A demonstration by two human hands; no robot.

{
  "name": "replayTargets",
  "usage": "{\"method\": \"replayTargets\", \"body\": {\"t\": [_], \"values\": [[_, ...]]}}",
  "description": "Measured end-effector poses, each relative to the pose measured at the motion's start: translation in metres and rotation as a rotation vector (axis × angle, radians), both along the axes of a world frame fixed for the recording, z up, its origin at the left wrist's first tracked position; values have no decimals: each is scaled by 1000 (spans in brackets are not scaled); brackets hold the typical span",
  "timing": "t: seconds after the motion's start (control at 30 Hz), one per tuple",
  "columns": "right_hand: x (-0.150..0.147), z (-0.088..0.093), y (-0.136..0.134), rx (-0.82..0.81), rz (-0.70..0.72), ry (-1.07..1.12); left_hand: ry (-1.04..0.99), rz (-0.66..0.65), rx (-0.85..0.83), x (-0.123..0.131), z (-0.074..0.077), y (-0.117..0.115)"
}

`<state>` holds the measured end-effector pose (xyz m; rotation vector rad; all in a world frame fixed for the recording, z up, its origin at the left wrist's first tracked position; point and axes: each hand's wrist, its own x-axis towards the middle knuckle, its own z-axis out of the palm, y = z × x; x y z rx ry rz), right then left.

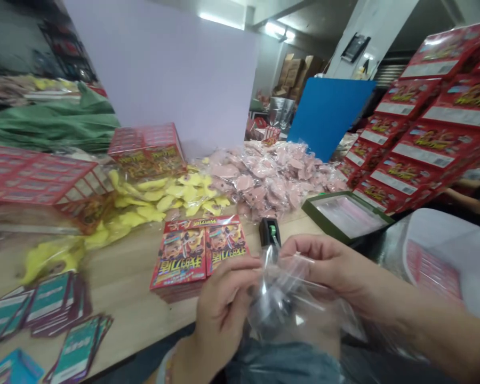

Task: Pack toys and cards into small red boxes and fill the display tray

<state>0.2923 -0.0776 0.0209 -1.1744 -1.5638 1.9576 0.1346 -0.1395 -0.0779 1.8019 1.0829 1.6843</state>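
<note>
A clear plastic bag (304, 314) hangs in front of me over the table's near edge. My left hand (226, 301) pinches its upper left part between thumb and fingers. On the other side, my right hand (322, 261) grips the gathered top of the same bag. Blur and glare hide whether anything is inside it. Just beyond the hands stands a black tape dispenser (269, 234) with a green roll. Next to my left hand, a stack of printed red boxes (182, 258) rests on the wooden table (128, 288).
Card stacks (78, 344) lie at the front left. Yellow wrapped pieces (176, 194) and a pile of pink wrapped pieces (268, 176) cover the back. At right are a green tray (344, 216), tall stacked red cartons (416, 133) and a white bin (460, 234).
</note>
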Motion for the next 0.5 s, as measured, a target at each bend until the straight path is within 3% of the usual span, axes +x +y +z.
{"method": "replayTargets", "body": {"t": [0.1,0.23,0.33,0.4,0.5], "values": [[6,-3,20,30,139,-129,-21,-34,-105,-28,13,-2],[12,-16,43,107,411,-308,-287,-83,-549,-41,11,3],[11,-27,52,197,249,-279,-373,3,-706,-48,1,16],[10,-31,53,320,96,-244,-297,111,-628,-56,-2,26],[9,-30,53,519,-22,-233,-218,132,-537,-64,3,37]]}}
